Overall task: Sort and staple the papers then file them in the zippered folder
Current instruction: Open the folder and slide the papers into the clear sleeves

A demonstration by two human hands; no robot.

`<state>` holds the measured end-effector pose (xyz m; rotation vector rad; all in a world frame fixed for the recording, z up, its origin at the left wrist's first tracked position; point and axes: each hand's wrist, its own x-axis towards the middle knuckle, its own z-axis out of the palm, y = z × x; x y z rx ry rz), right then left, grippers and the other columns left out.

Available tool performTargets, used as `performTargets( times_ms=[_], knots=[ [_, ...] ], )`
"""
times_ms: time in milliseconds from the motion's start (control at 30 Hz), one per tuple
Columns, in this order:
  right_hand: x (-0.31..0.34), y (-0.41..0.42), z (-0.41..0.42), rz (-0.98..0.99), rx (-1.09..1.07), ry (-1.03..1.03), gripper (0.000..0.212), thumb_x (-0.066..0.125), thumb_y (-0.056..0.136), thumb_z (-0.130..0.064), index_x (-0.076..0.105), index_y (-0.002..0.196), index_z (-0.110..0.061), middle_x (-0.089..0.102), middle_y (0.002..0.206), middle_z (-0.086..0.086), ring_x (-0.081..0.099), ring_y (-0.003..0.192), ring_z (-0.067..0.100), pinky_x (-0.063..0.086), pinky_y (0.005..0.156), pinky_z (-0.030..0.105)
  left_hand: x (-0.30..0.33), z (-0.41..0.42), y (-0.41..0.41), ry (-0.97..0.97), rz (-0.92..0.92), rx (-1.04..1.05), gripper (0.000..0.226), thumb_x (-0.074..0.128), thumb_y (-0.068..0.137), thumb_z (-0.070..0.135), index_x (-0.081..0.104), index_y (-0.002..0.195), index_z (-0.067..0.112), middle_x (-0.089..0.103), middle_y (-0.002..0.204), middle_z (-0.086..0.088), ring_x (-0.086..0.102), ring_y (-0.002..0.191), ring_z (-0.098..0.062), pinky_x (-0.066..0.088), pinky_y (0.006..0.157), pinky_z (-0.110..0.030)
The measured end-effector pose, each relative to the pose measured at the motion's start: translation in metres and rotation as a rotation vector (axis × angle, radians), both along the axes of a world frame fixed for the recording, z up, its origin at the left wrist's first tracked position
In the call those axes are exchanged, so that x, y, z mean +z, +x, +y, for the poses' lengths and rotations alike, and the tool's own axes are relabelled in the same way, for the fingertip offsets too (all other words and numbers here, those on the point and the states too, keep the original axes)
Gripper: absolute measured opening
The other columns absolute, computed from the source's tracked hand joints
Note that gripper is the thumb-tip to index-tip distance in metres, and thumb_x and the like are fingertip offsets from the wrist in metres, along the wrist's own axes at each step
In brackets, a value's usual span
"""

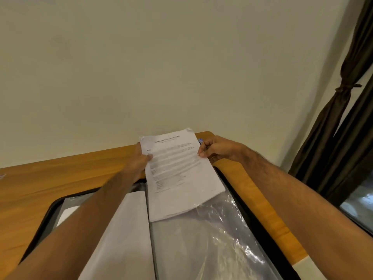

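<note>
Between your two hands sits the stapled paper stack (177, 174) — left hand (139, 160) fingers pinch its left edge, right hand (218, 149) fingers pinch its right edge — above the open zippered folder (238, 201) on the wooden surface (50, 178).

Both forearms (302, 190) are bare, hairy, without sleeves.
</note>
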<state>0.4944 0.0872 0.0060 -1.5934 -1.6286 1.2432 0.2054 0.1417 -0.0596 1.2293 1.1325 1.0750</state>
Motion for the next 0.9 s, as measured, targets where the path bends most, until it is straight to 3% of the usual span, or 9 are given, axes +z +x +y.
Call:
performTargets(
  times_ms=[100, 233, 367, 467, 533, 600, 733, 800, 900],
  knots=[
    [0.002, -0.004, 0.003, -0.035, -0.04, -0.015, 0.017, 0.071, 0.091, -0.007, 0.068, 0.108, -0.008, 0.074, 0.099, 0.002, 0.069, 0.086, 0.015, 0.057, 0.071, 0.026, -0.009, -0.009, 0.0, -0.017, 0.005, -0.057, 0.05, 0.05, 0.098, -0.007, 0.043, 0.141, 0.017, 0.064, 0.127, -0.01, 0.066, 0.11, -0.028, 0.06, 0.082, -0.045],
    [0.002, -0.013, 0.003, -0.068, -0.06, -0.025, 0.018, 0.072, 0.092, -0.011, 0.067, 0.109, -0.008, 0.074, 0.103, 0.003, 0.068, 0.088, 0.015, 0.056, 0.068, 0.025, -0.009, -0.016, -0.015, -0.033, 0.022, -0.142, 0.05, 0.049, 0.093, -0.01, 0.049, 0.138, 0.01, 0.068, 0.124, -0.013, 0.068, 0.109, -0.031, 0.057, 0.089, -0.052],
    [0.003, -0.014, 0.002, -0.081, -0.02, 0.004, 0.023, 0.07, 0.093, -0.005, 0.067, 0.115, 0.001, 0.074, 0.115, 0.01, 0.07, 0.097, 0.019, 0.06, 0.08, 0.03, 0.004, -0.011, -0.012, -0.035, 0.13, 0.058, 0.051, 0.048, 0.092, -0.005, 0.039, 0.14, 0.011, 0.057, 0.134, -0.012, 0.061, 0.109, -0.025, 0.055, 0.084, -0.04],
    [0.006, -0.01, -0.003, -0.055, 0.013, 0.067, 0.016, 0.07, 0.092, -0.002, 0.07, 0.108, -0.001, 0.073, 0.118, 0.013, 0.071, 0.101, 0.021, 0.06, 0.082, 0.031, 0.018, 0.001, 0.0, 0.142, 0.364, 0.128, 0.062, 0.056, 0.092, 0.0, 0.032, 0.148, 0.013, 0.041, 0.146, -0.01, 0.052, 0.117, -0.024, 0.048, 0.089, -0.036],
    [0.007, -0.007, -0.005, -0.032, 0.046, 0.111, 0.01, 0.07, 0.091, 0.001, 0.07, 0.101, -0.001, 0.071, 0.12, 0.016, 0.071, 0.096, 0.018, 0.058, 0.075, 0.026, 0.025, 0.01, 0.008, 0.269, 0.585, 0.029, 0.059, 0.06, 0.093, 0.009, 0.038, 0.148, 0.014, 0.04, 0.15, -0.009, 0.047, 0.13, -0.027, 0.044, 0.101, -0.038],
    [0.007, -0.005, -0.008, -0.032, 0.082, 0.159, 0.007, 0.07, 0.091, 0.003, 0.07, 0.095, -0.003, 0.068, 0.122, 0.023, 0.069, 0.093, 0.018, 0.056, 0.072, 0.024, 0.031, 0.017, 0.019, 0.257, 0.619, -0.122, 0.054, 0.053, 0.099, 0.02, 0.036, 0.15, 0.017, 0.042, 0.151, -0.005, 0.046, 0.133, -0.025, 0.041, 0.102, -0.035],
    [0.006, -0.003, -0.009, -0.042, 0.128, 0.232, 0.008, 0.07, 0.091, 0.002, 0.071, 0.089, -0.006, 0.067, 0.107, 0.027, 0.062, 0.087, 0.021, 0.053, 0.069, 0.023, 0.033, 0.032, 0.037, 0.207, 0.666, -0.277, 0.034, 0.042, 0.103, 0.032, 0.048, 0.135, 0.023, 0.058, 0.126, 0.004, 0.059, 0.113, -0.02, 0.048, 0.096, -0.039],
    [0.004, -0.002, -0.01, -0.049, 0.104, 0.217, 0.006, 0.068, 0.092, 0.002, 0.068, 0.099, 0.002, 0.07, 0.096, 0.014, 0.065, 0.085, 0.017, 0.056, 0.072, 0.024, 0.033, 0.04, 0.041, 0.226, 0.653, -0.258, 0.023, 0.04, 0.104, 0.028, 0.057, 0.117, 0.02, 0.061, 0.112, 0.004, 0.06, 0.105, -0.019, 0.049, 0.084, -0.033],
    [0.004, -0.002, -0.009, -0.048, 0.089, 0.158, 0.009, 0.066, 0.094, 0.002, 0.067, 0.102, 0.004, 0.072, 0.099, 0.009, 0.071, 0.09, 0.016, 0.06, 0.078, 0.029, 0.03, 0.042, 0.042, 0.225, 0.584, -0.225, 0.021, 0.04, 0.102, 0.013, 0.06, 0.107, 0.009, 0.063, 0.103, -0.002, 0.06, 0.095, -0.02, 0.046, 0.076, -0.029]
  ],
)
